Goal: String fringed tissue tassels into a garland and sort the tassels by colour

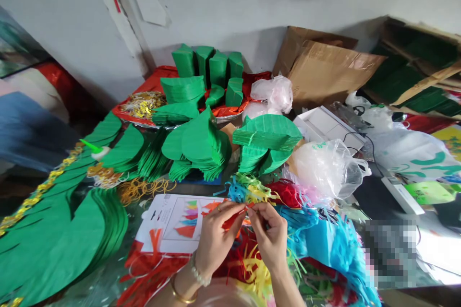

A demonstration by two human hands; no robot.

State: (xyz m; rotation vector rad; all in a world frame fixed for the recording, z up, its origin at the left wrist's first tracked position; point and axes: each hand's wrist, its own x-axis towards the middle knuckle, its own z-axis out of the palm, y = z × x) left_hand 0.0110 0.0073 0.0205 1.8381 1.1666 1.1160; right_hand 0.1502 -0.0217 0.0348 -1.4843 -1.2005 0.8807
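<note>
My left hand [218, 232] and my right hand [268, 235] meet at the fingertips, both pinched closed on a small red-orange strip [250, 205]. Most of the strip is hidden by my fingers. Under my left hand lies a white header card [154, 230] with a picture of coloured tassels. Red-orange tissue fringe [144, 278] spreads below the card. Yellow fringe [257, 268] hangs between my forearms. Blue fringe [320, 240] lies to the right of my right hand. Just beyond my fingertips are light-blue and yellow tufts [255, 189] and a red tuft [288, 194].
Stacks of green leaf-shaped sheets [201, 139] cover the left and back. Gold rubber bands [144, 191] lie beyond the card. Clear plastic bags [324, 165], a white box [327, 127] and a cardboard box [324, 67] stand back right. A person's blue clothing [29, 129] shows far left.
</note>
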